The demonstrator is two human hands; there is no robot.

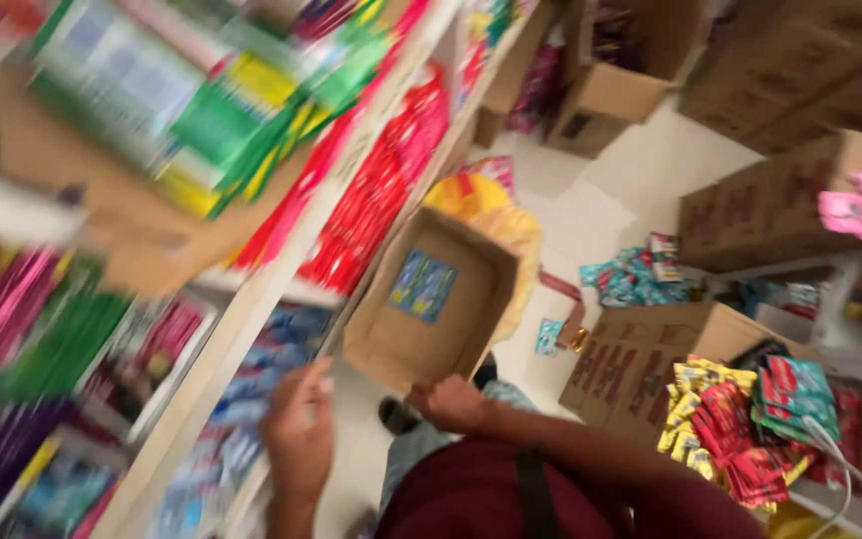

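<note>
Dark red shirt and shoulder strap fill the near edge as both my hands work at a shelf with an open cardboard box.

Right hand grips the box's lower rim, fingers curled over the edge; left hand rests against the shelf front by blurred blue packets, and I cannot tell how its fingers lie. Tilted on its side and holding only one blue packet, the box should be light and fairly stiff, though its walls may buckle; a corner or folded rim is the firmest hold. Red packets hang just above it. Cartons topped with loose sachets crowd the floor to the right.
</note>
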